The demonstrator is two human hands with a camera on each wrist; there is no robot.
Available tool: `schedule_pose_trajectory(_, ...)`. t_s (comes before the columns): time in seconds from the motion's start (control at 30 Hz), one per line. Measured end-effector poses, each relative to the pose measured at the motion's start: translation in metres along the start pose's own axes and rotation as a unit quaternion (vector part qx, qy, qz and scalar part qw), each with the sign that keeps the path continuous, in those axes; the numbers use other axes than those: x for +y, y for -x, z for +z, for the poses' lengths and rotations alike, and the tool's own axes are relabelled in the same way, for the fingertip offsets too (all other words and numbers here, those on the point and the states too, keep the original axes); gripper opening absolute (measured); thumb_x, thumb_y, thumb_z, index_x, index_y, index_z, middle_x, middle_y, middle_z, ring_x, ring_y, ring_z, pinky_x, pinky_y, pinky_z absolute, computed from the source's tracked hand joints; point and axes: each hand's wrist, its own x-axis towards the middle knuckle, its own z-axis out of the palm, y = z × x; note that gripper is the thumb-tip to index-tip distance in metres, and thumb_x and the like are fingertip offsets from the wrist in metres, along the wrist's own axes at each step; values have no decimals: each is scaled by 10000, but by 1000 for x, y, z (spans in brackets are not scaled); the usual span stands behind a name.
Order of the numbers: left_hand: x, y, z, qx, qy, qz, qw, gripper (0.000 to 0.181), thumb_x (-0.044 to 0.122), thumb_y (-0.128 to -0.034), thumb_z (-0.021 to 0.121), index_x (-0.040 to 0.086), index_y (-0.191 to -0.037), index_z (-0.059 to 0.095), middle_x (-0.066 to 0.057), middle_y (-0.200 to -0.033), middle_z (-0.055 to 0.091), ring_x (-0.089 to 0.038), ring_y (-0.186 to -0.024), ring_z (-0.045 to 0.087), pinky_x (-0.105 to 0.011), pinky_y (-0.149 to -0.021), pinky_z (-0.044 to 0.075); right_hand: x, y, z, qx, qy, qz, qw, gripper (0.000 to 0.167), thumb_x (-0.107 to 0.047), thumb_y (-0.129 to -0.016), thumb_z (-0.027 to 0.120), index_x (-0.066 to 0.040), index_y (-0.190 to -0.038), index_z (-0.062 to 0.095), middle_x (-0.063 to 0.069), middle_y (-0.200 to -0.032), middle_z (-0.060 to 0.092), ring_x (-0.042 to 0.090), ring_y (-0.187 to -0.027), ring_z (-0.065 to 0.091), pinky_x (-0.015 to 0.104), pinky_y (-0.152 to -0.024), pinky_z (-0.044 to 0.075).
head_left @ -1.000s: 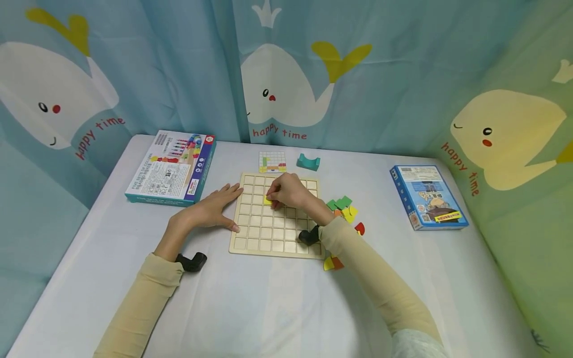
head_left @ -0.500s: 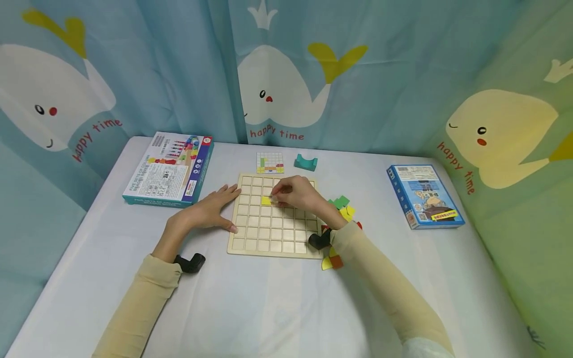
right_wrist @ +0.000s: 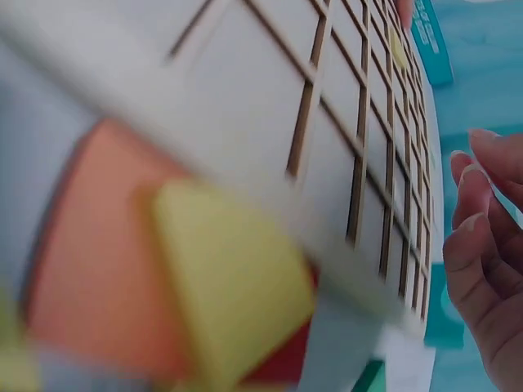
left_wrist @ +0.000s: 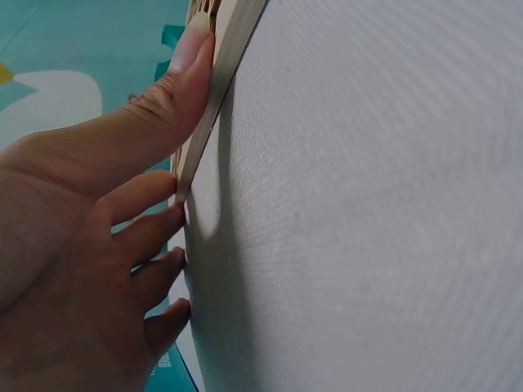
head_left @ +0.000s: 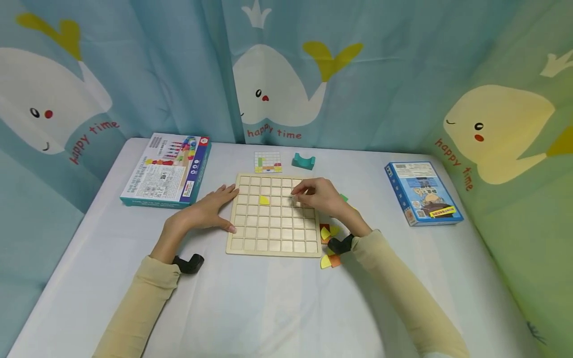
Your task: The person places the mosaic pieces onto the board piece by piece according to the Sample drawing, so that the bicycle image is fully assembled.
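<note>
A wooden grid board (head_left: 274, 247) lies on the table with a yellow quarter-round piece (head_left: 264, 200) in one of its upper cells. My left hand (head_left: 203, 211) rests at the board's left edge, fingers spread, the thumb (left_wrist: 192, 61) on the frame in the left wrist view. Over the board's upper right part is my right hand (head_left: 323, 199), its fingers loosely bent and no piece visible between them; the right wrist view shows the hand (right_wrist: 490, 245) the same way. Loose pieces lie along the board's right edge, among them a yellow piece (right_wrist: 233, 286) on an orange piece (right_wrist: 106, 261).
Behind the board lie a pattern card (head_left: 267, 162) and a teal curved block (head_left: 303, 161). A game box (head_left: 165, 171) stands at the left, a blue box (head_left: 423, 193) at the right. Green pieces are partly hidden by my right arm. A whale-print curtain (head_left: 380, 109) hangs behind the table.
My right hand has let go of the yellow piece, which stays in its cell, and has moved right across the board. My left hand keeps its place on the board's edge.
</note>
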Motion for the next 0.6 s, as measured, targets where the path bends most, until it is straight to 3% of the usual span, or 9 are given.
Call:
schedule_pose_trajectory(0.2, -1, 1, 0, 35, 13, 114, 9999, 1088, 312, -812, 876, 41, -1636, 220, -183, -1726, 93, -413, -1595, 12, -581, -1297, 32, 13, 15, -13, 188, 194, 285, 9992, 132, -173, -956, 730, -95, -1046, 786, 92, -1027, 730, 200, -702, 581, 254, -547, 428)
schedule_pose_trajectory(0.33, 0, 1, 1, 33, 25, 133, 9999, 1091, 307, -811, 877, 26, -1633, 217, -202, -1721, 91, -426, -1591, 11, -587, -1295, 28, 23, 22, -22, 251, 306, 432, 9983, 147, -171, -958, 727, -90, -1067, 782, 108, -1041, 730, 217, -766, 593, 260, -619, 473)
schedule_pose_trajectory(0.6, 1, 0, 1, 33, -47, 159, 9999, 1097, 314, -808, 878, 21, -1632, 216, -209, -1719, 91, -430, -1590, 8, -589, -1293, 29, 47, 31, -37, 249, 284, 795, 9961, 193, -183, -970, 724, -67, -1119, 763, 134, -1064, 709, 243, -814, 602, 239, -618, 497)
